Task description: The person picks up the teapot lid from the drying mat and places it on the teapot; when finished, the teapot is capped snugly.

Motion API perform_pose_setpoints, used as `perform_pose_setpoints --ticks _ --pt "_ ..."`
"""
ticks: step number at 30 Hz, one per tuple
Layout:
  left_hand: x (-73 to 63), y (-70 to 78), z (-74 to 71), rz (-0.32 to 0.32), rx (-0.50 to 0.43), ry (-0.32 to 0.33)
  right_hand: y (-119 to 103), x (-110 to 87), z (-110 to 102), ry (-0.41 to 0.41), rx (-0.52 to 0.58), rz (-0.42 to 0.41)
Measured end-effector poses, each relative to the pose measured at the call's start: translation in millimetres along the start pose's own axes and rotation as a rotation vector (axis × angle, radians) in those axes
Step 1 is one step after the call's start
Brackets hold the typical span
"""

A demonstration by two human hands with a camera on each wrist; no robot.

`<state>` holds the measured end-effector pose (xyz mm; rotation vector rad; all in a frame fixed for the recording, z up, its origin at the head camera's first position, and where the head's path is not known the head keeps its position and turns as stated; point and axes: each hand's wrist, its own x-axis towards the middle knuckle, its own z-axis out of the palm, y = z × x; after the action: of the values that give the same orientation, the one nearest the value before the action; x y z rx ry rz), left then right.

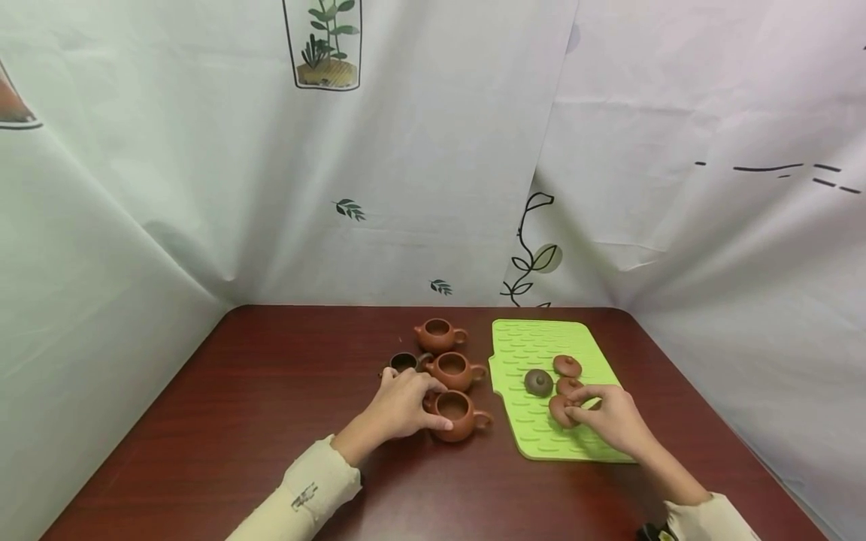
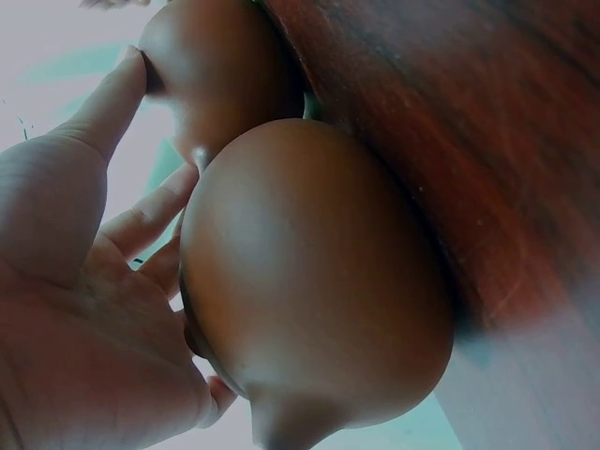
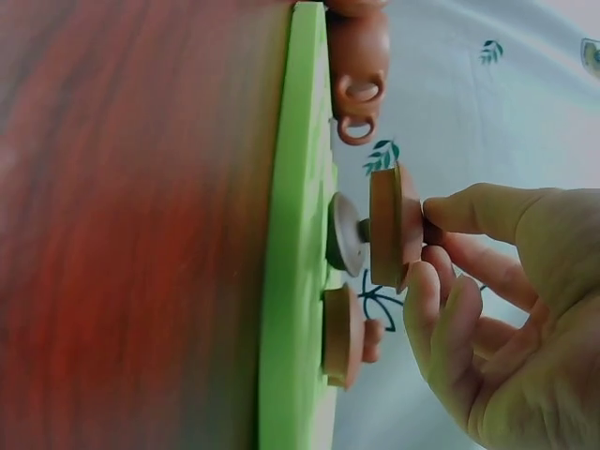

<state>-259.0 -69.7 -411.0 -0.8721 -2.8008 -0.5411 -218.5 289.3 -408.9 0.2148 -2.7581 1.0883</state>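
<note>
My left hand (image 1: 406, 406) grips the nearest reddish-brown clay teapot (image 1: 462, 428), thumb and fingers at its rim; in the left wrist view the thumb touches a teapot (image 2: 225, 66), with another rounded pot (image 2: 319, 272) closer to the camera. Two more lidless brown teapots stand behind, one in the middle (image 1: 452, 378) and one farthest back (image 1: 438, 343). A dark teapot (image 1: 404, 362) is partly hidden by the left hand. My right hand (image 1: 609, 417) pinches the knob of a brown teapot lid (image 3: 396, 225), raised off the green mat (image 1: 534, 443).
On the mat lie a dark lid (image 1: 538, 382) and two brown lids, one farther back (image 1: 567, 366) and one (image 1: 568, 385) beside the right fingers. The dark red wooden table (image 1: 271, 391) meets a white patterned cloth (image 1: 419, 150) at its back and sides.
</note>
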Motion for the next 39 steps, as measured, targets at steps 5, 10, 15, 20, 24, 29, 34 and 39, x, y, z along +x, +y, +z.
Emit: perform_pose_setpoints --ticks 5,10,15,20,24,29,34,39 --pt "0.2 -0.2 0.0 0.002 0.0 -0.001 -7 1.0 1 0.0 0.01 -0.041" --pt "0.9 0.2 -1.0 -0.003 0.01 -0.005 -12 3.1 3 0.005 0.035 -0.088" --pt "0.7 0.8 -1.8 -0.004 -0.002 -0.011 -16 3.9 4 0.007 0.041 -0.132" --pt "0.8 0.9 -1.7 -0.008 -0.007 -0.016 -20 3.4 4 -0.002 0.04 -0.149" --pt "1.4 1.0 -1.4 -0.017 -0.007 -0.024 -25 4.2 5 -0.007 0.049 -0.144" --pt "1.4 0.9 -1.4 -0.017 0.0 -0.018 -31 6.2 7 -0.017 0.044 -0.136" --pt "1.0 1.1 -1.5 -0.015 -0.004 -0.017 -38 8.1 8 -0.024 0.061 -0.125" --pt "0.9 1.5 -1.9 -0.024 -0.008 -0.028 -44 9.3 10 -0.038 0.072 -0.127"
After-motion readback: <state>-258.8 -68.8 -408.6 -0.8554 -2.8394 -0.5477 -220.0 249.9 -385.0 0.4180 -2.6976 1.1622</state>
